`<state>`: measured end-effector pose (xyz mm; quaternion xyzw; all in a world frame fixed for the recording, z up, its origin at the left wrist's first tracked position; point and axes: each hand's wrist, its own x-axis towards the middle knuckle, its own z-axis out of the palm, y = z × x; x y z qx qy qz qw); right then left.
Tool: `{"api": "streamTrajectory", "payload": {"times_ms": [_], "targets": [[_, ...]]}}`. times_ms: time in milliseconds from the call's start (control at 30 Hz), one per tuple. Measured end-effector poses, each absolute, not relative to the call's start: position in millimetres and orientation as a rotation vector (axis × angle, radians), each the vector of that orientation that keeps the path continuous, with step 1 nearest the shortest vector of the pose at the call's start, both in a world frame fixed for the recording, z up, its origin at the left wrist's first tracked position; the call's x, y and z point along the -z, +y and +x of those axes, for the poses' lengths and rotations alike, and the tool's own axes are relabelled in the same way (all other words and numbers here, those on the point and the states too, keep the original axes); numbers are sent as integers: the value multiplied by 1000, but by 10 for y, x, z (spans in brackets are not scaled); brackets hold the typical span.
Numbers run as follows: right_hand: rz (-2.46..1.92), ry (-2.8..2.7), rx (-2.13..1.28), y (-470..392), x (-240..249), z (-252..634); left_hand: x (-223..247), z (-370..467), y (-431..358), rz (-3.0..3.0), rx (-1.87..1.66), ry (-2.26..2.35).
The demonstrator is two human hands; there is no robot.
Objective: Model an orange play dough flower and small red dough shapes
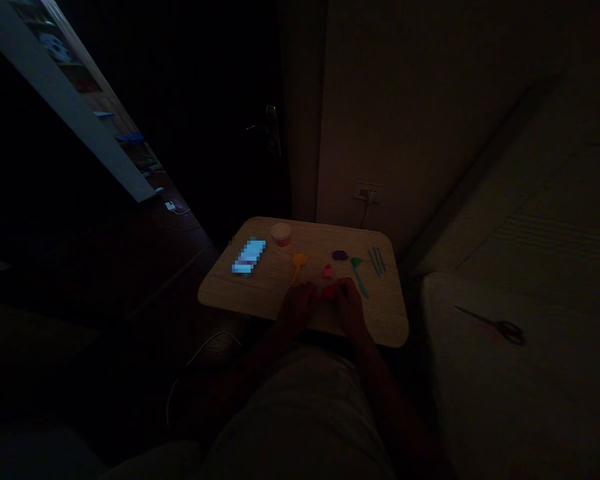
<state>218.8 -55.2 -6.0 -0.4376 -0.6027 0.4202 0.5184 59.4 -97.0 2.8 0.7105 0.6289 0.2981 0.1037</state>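
Note:
In dim light my right hand (349, 303) is closed, its fingers on a red lump of modelling clay (329, 292). My left hand (299, 307) is curled just to the left, with a bit of red clay showing at its fingertips. A smaller pinkish-red piece (328, 271) lies on the table just beyond both hands. Close to my left hand lies an orange tool (299, 261) with a round head and a thin handle. Beyond my right hand are a teal tool (361, 283), a green lump (357, 262) and a dark purple lump (339, 255).
The small wooden table (240, 301) also holds a lit phone (249, 257), a lidded tub (281, 235) and several thin blue sticks (377, 261). Scissors (510, 331) lie on a pale surface to the right. A wall socket (368, 193) with a plugged-in cord is behind the table.

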Motion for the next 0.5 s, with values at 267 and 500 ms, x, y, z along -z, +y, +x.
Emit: {"api": "streamTrajectory", "payload": {"times_ms": [267, 500], "targets": [[-1021, -1464, -1046, -552, 86, 2174, 56, 578, -966, 2065, -988, 1789], [-1043, -1481, -1013, -558, 77, 2181, 106, 576, -946, 1988, -972, 1873]]}}
